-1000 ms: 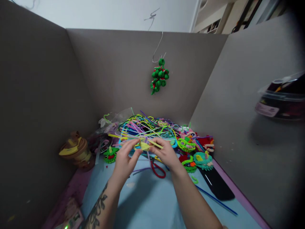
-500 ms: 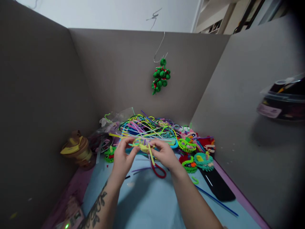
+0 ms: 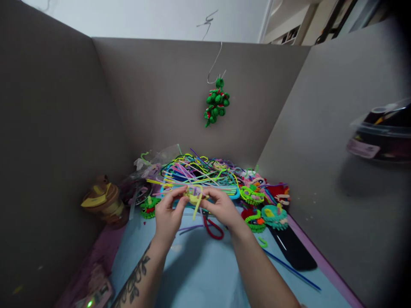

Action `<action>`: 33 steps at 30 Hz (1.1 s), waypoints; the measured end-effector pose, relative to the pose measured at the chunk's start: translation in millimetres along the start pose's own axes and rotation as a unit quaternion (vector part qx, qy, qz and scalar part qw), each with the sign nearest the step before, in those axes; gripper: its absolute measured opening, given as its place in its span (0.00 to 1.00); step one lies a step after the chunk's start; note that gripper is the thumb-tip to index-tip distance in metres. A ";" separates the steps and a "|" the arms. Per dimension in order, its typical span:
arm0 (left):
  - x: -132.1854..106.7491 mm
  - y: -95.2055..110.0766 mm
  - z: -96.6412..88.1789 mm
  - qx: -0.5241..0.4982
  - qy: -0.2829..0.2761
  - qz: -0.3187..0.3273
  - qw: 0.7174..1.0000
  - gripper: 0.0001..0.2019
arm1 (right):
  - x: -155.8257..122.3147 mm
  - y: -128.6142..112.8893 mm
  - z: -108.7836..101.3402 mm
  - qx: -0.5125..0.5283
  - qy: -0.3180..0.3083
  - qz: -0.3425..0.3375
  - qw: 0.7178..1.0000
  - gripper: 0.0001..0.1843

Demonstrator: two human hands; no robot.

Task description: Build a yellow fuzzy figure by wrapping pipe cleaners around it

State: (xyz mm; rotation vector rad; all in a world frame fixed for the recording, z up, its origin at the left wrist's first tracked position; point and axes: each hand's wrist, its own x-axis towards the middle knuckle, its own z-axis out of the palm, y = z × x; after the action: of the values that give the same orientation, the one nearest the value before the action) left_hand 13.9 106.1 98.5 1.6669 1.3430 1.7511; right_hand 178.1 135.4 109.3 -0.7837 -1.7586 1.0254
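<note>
Between my two hands is a small yellow and purple pipe-cleaner piece [image 3: 194,197], with a yellow end hanging down from it. My left hand [image 3: 171,209] pinches its left side between thumb and fingers. On the opposite side my right hand [image 3: 221,207] grips it, fingers bent around the edge. Part of the piece is hidden behind my fingertips. Below it, red-handled scissors [image 3: 214,229] lie on the blue tabletop [image 3: 199,273], their blades mostly covered. Beside them lie loose purple pipe cleaners [image 3: 192,228].
Behind my hands, a blue tray [image 3: 236,194] overflows with colourful pipe cleaners [image 3: 195,171]. Finished pipe-cleaner figures [image 3: 275,216], a black phone [image 3: 293,248] and a dark blue stem [image 3: 292,269] lie right. A brown cup [image 3: 105,203] stands left. A green ornament [image 3: 217,102] hangs behind.
The yellow loose end has swung left and now crosses the front of the piece. My left hand has shifted slightly right, closer to my right hand.
</note>
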 end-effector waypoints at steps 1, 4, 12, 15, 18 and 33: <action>0.7 0.8 -0.7 -0.008 -0.015 -0.006 1.000 0.10 | 0.2 0.8 -0.4 0.003 0.000 0.000 1.000 0.08; 4.0 3.7 -4.1 0.010 -0.061 0.024 0.998 0.11 | 0.9 2.0 -0.5 0.005 0.010 0.007 1.000 0.08; -3.4 7.1 -1.5 0.161 -0.074 0.278 0.944 0.11 | 2.5 -2.5 6.8 -0.077 0.057 -0.012 0.995 0.03; -11.5 15.7 2.7 0.116 -0.087 0.313 0.939 0.11 | 3.0 -1.8 9.4 -0.090 0.056 -0.012 0.994 0.05; -19.4 33.6 1.2 0.071 -0.136 0.320 0.935 0.12 | 4.0 0.7 9.2 -0.062 0.062 0.016 0.996 0.03; 2.1 2.6 2.2 -0.047 0.071 -0.010 0.996 0.30 | 2.5 -2.2 8.7 0.066 0.027 0.058 0.996 0.08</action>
State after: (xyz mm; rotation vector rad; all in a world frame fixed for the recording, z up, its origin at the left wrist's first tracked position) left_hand 16.3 107.4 101.4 1.4987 1.3114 1.9215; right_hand 169.0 133.9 110.3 -0.8297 -1.5982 1.1740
